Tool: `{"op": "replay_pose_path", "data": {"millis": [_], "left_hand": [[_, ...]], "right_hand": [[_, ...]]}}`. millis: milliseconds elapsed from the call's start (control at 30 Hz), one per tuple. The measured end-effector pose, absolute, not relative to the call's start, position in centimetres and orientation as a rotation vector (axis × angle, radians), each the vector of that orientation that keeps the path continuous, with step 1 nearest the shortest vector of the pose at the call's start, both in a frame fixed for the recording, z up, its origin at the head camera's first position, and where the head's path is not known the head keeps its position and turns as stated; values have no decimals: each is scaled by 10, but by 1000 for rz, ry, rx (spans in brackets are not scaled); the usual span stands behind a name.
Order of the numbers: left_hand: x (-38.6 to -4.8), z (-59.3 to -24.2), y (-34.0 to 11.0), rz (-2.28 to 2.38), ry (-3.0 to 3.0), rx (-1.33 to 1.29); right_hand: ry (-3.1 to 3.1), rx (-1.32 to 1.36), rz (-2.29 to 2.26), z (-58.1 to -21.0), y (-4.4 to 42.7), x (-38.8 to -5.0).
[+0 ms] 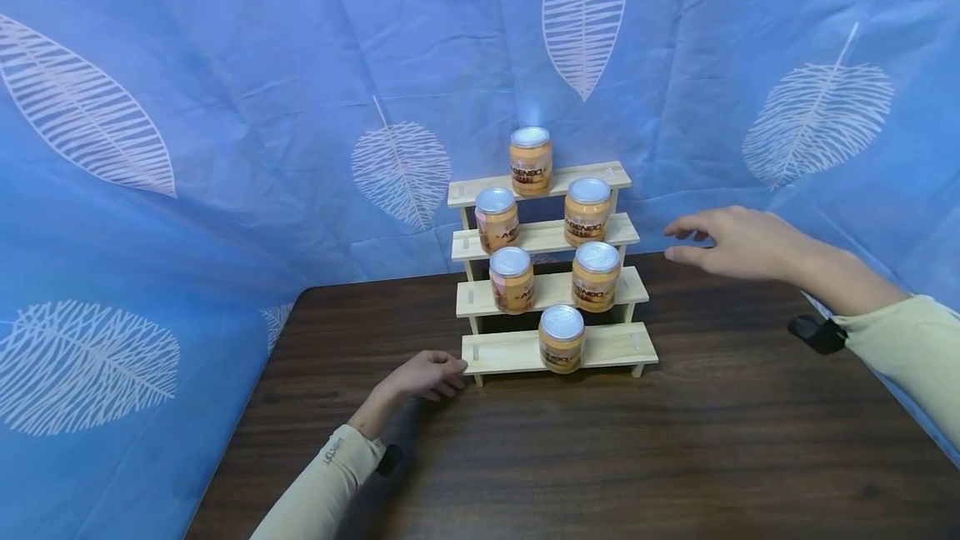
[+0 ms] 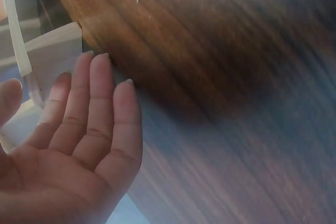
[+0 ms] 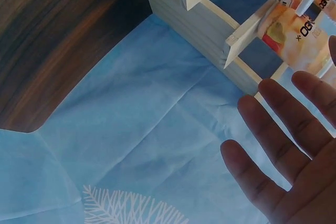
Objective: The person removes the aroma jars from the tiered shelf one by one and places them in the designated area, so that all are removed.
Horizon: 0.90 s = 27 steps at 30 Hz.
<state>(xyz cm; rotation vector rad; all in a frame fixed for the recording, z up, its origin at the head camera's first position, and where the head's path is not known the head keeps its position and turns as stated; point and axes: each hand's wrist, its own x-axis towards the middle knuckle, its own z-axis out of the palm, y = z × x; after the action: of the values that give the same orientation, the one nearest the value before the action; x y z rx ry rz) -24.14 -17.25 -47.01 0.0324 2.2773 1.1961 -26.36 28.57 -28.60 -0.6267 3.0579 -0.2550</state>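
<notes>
A pale wooden stepped stand (image 1: 491, 348) with several tiers bears jars with silver lids and orange labels. One jar (image 1: 531, 167) is on the top tier, a pair on each middle tier, and a single jar (image 1: 562, 348) on the lowest. My left hand (image 1: 429, 374) is at the left end of the bottom tier, fingers loosely extended and gripping nothing; whether they touch the wood I cannot tell. Off to the stand's right, my right hand (image 1: 738, 242) hangs in the air, apart from it. Its fingers (image 3: 281, 145) are spread and hold nothing.
Beneath the stand lies a dark wood-grain table (image 1: 600, 457). A blue cloth (image 1: 262, 107) with white leaf prints hangs behind it and down the left side. The table's back edge runs close behind the stand.
</notes>
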Motion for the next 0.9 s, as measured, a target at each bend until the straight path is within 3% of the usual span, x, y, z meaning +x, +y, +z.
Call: {"op": "replay_pose_path", "data": {"millis": [900], "left_hand": [[-242, -484, -166, 1383, 2172, -5]], "right_hand": [[3031, -684, -358, -252, 273, -321]]}}
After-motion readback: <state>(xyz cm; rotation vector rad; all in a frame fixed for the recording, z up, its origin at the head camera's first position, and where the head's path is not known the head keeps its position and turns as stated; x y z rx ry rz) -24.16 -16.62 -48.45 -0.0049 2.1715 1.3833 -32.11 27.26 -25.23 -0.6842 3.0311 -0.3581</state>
